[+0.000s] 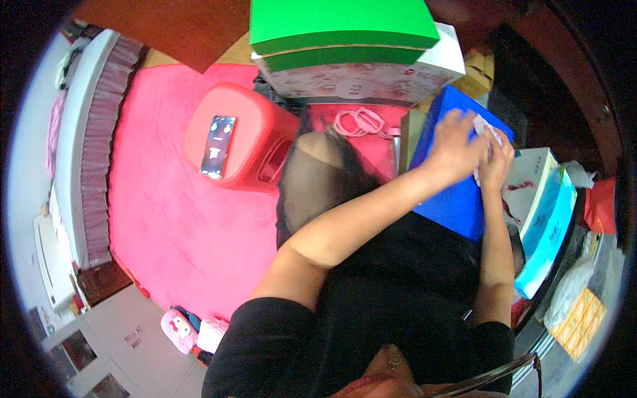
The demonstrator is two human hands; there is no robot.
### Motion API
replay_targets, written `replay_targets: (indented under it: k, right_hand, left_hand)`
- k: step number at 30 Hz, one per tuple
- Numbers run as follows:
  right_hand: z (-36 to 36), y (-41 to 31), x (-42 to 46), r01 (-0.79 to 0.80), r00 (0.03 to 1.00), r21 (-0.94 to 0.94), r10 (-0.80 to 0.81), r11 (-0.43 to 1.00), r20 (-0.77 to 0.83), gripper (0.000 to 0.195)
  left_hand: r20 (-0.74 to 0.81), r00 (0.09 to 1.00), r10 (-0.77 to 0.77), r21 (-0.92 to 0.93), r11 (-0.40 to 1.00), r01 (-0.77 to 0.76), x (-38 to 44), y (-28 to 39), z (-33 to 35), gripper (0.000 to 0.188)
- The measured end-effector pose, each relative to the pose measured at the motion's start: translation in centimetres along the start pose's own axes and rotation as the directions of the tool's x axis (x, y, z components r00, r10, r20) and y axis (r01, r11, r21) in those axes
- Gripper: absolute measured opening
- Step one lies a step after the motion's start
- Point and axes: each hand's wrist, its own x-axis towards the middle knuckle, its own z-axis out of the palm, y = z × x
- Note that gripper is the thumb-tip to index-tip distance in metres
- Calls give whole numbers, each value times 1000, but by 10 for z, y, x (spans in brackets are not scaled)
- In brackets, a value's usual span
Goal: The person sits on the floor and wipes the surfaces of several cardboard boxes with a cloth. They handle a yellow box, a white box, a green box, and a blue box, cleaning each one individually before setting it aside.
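Both of my hands are at the upper right, above a blue box (448,199). My right hand (497,159) is closed around a crumpled, pale, thin piece that looks like tissue or cloth (481,124). My left hand (458,142) touches the same piece from the left; it is blurred and its fingers are bent. Part of the piece is hidden behind the fingers. To the left of the blue box lies a coiled pink cable (356,122) on a pink surface.
A red plastic stool (234,99) with a smartphone (218,148) on it stands on the pink mat (164,214). A green box (343,25) rests on a patterned carton (348,82) ahead. At the right are a light-blue box (547,234) and an orange patterned pack (580,323).
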Motion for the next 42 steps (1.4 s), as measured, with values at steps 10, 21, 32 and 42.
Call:
replay_targets:
  k: [10, 21, 32, 42]
  right_hand:
    - [6, 2, 2, 94, 993, 1, -94, 996, -69, 38]
    - [8, 3, 0, 59, 998, -31, -60, 998, -31, 48]
    - [7, 6, -1, 73, 997, -43, -74, 996, -32, 45]
    - [8, 3, 1, 66, 997, -23, -67, 998, -42, 44]
  left_hand:
    - [-257, 942, 213, 528, 848, -48, -153, 3, -250, 28]
    - [-369, 924, 101, 823, 498, 274, -177, -131, -386, 41]
    - [-383, 924, 10, 803, 498, 328, -142, -159, -412, 28]
    - [-496, 867, 56, 737, 555, 386, -144, -157, -419, 24]
